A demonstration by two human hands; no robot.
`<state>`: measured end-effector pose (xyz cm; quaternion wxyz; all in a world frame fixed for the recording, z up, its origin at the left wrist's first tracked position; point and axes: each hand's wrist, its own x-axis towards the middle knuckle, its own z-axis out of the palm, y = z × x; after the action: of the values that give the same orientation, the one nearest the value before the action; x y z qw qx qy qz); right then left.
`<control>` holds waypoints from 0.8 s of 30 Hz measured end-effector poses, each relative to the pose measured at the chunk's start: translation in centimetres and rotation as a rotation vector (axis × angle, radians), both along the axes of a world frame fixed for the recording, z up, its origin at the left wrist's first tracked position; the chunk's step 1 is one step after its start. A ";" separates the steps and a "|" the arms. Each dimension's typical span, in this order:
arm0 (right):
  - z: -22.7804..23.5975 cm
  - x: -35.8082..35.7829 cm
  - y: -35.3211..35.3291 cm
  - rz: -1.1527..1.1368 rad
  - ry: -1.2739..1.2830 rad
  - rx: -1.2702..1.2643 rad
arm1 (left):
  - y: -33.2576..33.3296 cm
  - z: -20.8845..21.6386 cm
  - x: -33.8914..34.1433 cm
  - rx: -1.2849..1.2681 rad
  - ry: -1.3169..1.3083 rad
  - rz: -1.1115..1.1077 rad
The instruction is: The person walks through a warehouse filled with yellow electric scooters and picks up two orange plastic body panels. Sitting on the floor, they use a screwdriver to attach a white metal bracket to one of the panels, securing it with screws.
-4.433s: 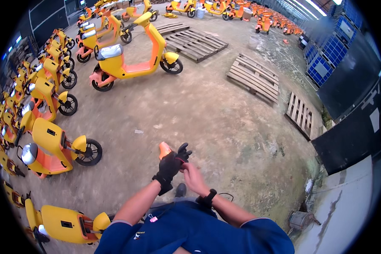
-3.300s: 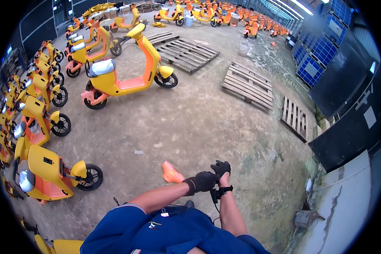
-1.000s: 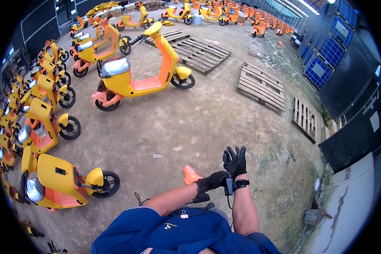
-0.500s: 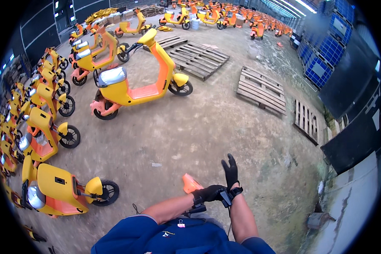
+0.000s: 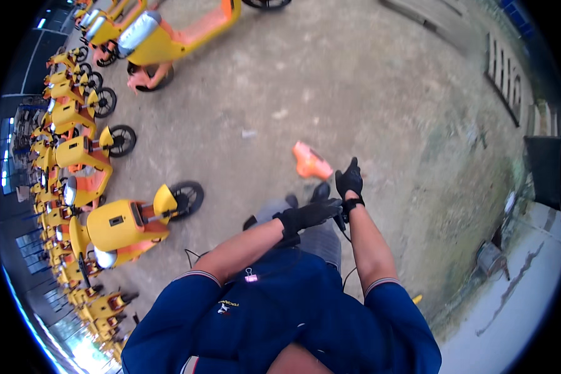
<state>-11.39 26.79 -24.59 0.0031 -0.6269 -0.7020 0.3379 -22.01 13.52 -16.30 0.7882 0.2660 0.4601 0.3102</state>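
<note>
Left hand [image 5: 310, 214], gloved, reaches across to the black wristband [image 5: 354, 202] at the right wrist.
Its fingers lie straight and together; whether they grip the band, I cannot tell. Just beyond, an orange part [image 5: 310, 163] lies on the floor [image 5: 386, 124]. The wristband seems light and flexible, probably easiest to pinch by its edges. Farthest right, the right hand [image 5: 350, 179], gloved, is raised, fingers uncurled, holding nothing visible.
</note>
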 end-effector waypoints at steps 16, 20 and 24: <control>-42.6 -1.3 -1.2 0.124 -0.153 -0.293 | -2.0 -17.5 -19.1 -0.519 0.435 0.426; -48.1 -8.8 1.5 0.371 -0.183 -0.286 | 1.0 -19.6 -23.3 -0.551 0.469 0.443; -51.1 -13.8 3.0 0.444 -0.350 -0.467 | 4.2 -20.5 -26.8 -0.561 0.418 0.472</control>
<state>-25.14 29.83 -75.67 -0.3335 -0.4915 -0.7148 0.3692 -48.82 17.71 -36.83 0.6271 -0.0143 0.7252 0.2840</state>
